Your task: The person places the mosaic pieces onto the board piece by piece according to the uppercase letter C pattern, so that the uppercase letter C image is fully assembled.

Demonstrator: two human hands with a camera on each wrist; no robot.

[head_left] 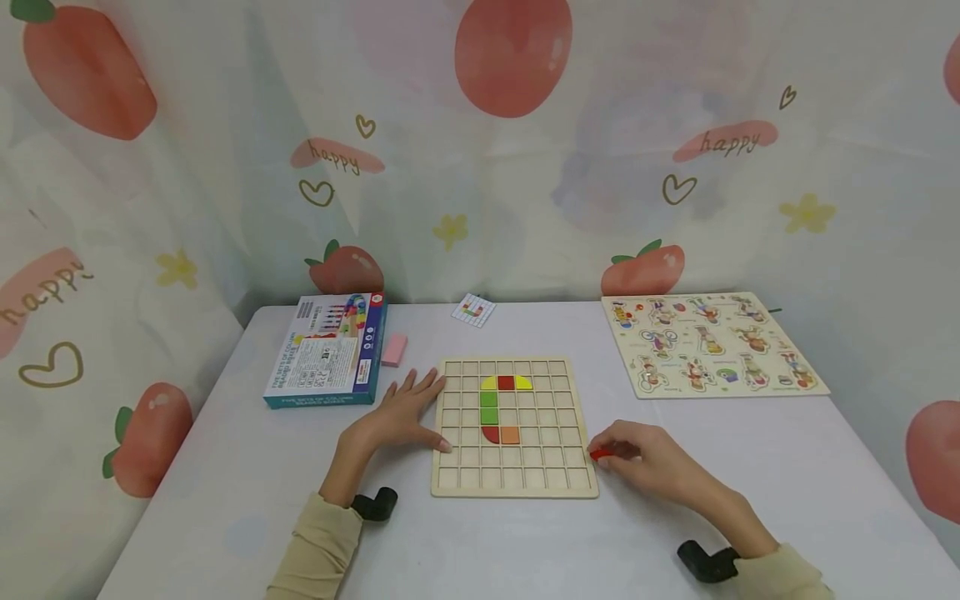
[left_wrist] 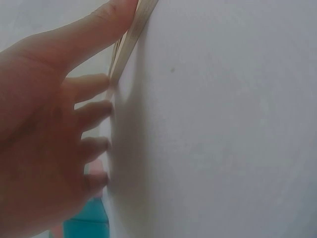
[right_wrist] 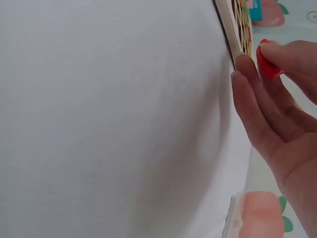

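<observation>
A wooden grid board [head_left: 465, 480] lies in the middle of the table. Its squares hold several coloured pieces: yellow quarter-rounds at the top, a red square [head_left: 506, 383] between them, green squares [head_left: 489, 407], a red quarter-round [head_left: 491, 434] and an orange square [head_left: 510, 435]. My left hand [head_left: 401, 414] is spread at the board's left edge, its thumb resting on the rim. Beside the right edge, my right hand [head_left: 648, 454] pinches a small red piece [right_wrist: 268, 63] between thumb and fingers. Its full shape is partly hidden by the fingers.
A boxed set [head_left: 326, 354] lies at the back left, with a pink block [head_left: 394, 350] beside it. Behind the board is a small pattern card [head_left: 473, 310]. A wooden picture-puzzle board [head_left: 712, 346] lies at the back right. Printed curtains [head_left: 510, 208] rise behind the table.
</observation>
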